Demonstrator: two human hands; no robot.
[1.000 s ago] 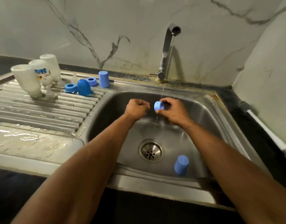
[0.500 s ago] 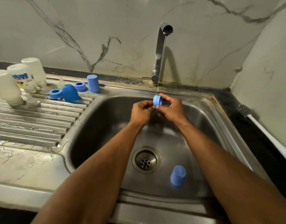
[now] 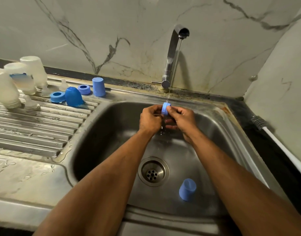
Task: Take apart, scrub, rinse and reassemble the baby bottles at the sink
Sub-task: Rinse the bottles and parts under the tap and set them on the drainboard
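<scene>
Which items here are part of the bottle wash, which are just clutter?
Job: ring held by left hand and right hand under tap; cap in sink; bottles; drainer caps.
Idle: brush.

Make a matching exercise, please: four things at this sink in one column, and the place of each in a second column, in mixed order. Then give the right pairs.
Things
1. blue bottle ring
2. blue cap
3. bottle brush
4. clear bottles

Places
A. on the sink floor, near the drain
B. upside down on the draining board
C. held by both hands under the tap's water
D. on the dark counter, right of the sink

Pairs: 1-C, 2-A, 3-D, 4-B
</scene>
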